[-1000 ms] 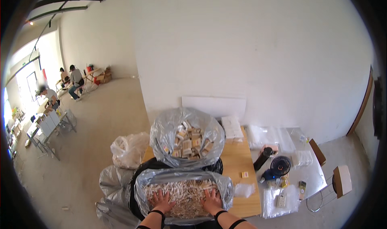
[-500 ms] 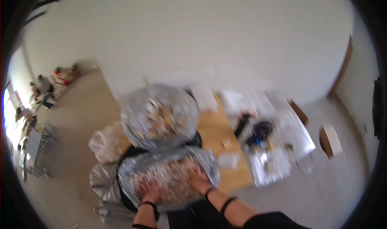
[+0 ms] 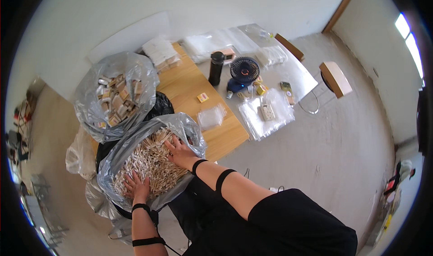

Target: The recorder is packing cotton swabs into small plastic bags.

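A grey plastic bag (image 3: 186, 121) lies wide open in front of me, full of loose thin wooden sticks with whitish ends (image 3: 151, 163) that look like cotton swabs. My left hand (image 3: 137, 187) rests on the near left part of the heap, fingers spread. On its right side, my right hand (image 3: 179, 153) lies on the heap with fingers apart, beside the bag's wall. Neither hand grips anything that I can see; some fingertips touch or sink slightly into the sticks. Behind stands a second grey bag (image 3: 85, 98) holding small tan and white packs (image 3: 121, 98).
A wooden table (image 3: 180, 82) carries a small yellow box (image 3: 203, 97) and clear plastic sleeves (image 3: 212, 117). On the silvery table (image 3: 300, 73) to the right stand a black bottle (image 3: 216, 68), a fan (image 3: 244, 71) and a power strip (image 3: 267, 112). A cardboard box (image 3: 334, 79) is beyond.
The view has turned to the right and become sharp, so the bags and tables appear farther left and tilted. Both hands stay spread on the sticks.
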Tool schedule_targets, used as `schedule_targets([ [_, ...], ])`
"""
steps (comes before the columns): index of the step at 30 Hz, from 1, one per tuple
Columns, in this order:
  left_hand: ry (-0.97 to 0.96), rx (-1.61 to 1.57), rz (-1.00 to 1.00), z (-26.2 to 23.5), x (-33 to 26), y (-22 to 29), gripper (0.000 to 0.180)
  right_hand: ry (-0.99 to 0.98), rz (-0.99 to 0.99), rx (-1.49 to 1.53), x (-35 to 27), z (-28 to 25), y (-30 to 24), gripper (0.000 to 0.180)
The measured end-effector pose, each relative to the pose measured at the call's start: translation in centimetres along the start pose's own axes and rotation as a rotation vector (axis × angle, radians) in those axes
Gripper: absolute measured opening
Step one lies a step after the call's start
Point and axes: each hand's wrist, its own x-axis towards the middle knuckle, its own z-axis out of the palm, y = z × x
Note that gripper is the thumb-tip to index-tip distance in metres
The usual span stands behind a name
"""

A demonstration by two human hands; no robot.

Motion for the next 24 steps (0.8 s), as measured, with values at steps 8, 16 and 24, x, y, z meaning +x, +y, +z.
schedule_targets([
  [8,0.019,0.017,-0.026,-0.3,-0.2,0.8,0.08,0.033,0.001,0.027,-0.3,0.6,0.6,0.067],
  [16,-0.006,-0.01,-0.047,-0.6,-0.3,1.4,0.081,0.151,-0.036,-0.033,-0.4,0.2,0.9,0.069],
  [24,0.034,-0.142,0.031,-0.6,-0.6,0.1,0.08,-0.043,-0.055,-0.087,1.8,-0.1,-0.1,0.067],
])
